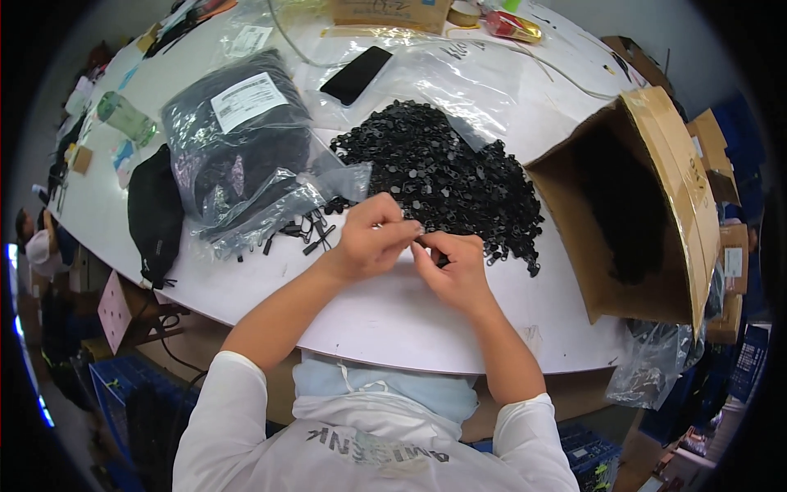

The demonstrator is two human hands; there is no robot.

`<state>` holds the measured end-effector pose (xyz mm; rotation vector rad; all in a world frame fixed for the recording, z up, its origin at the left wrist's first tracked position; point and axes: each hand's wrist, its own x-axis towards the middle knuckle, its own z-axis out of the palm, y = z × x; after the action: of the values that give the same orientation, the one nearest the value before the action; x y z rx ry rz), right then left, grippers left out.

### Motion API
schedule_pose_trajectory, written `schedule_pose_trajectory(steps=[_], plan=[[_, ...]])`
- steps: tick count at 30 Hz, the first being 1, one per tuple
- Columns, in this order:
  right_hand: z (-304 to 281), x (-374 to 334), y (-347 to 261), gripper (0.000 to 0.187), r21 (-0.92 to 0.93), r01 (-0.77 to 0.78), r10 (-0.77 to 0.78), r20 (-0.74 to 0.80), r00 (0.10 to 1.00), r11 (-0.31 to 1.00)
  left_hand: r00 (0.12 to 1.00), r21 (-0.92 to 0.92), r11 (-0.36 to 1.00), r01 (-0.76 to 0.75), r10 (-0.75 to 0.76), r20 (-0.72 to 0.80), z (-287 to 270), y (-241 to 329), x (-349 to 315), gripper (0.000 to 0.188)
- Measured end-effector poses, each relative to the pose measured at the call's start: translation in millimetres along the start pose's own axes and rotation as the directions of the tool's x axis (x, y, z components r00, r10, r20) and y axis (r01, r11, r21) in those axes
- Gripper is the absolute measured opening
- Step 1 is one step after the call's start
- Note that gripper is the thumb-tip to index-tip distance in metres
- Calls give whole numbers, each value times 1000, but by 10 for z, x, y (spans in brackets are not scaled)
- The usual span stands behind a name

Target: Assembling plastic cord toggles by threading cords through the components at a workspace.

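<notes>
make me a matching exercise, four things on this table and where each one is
Things:
1. black phone
2. pile of small black parts
3. large open cardboard box
4. green bottle

Places:
A. right side of the table
B. left of the stuffed plastic bag
C. lying flat beyond the pile
D. just beyond the left hand and right hand

Pairs: 1-C, 2-D, 3-A, 4-B

Bright light on the table (393,328) — glare streaks the plastic bag (246,156) — edges bowed, corners black.
</notes>
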<state>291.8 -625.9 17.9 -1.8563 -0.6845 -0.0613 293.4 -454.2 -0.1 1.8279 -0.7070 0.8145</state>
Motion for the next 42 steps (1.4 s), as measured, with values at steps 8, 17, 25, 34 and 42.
schedule_pose_trajectory(steps=[8, 17, 25, 34, 42], plan=[[-9, -37, 45, 10, -281, 142, -157, -33, 987, 949, 951, -76, 974, 214, -190, 246, -34, -35, 26, 6], [-191, 24, 180, 12, -219, 221, -183, 182, 966, 950, 912, 135, 967, 218, -251, 326, -232, -94, 94, 16], [-603, 108, 167, 20, 194, -125, 101, 128, 987, 973, 870, 113, 942, 316, -335, 362, -149, -15, 124, 11], [-832, 123, 500, 28, 889, 173, 551, -404, 730, 423, 768, 402, 894, 199, -397, 502, -62, -59, 42, 33], [-242, 104, 271, 12, 547, -260, 322, -19, 947, 796, 745, 629, 772, 93, -473, 470, 166, 71, 1, 29]])
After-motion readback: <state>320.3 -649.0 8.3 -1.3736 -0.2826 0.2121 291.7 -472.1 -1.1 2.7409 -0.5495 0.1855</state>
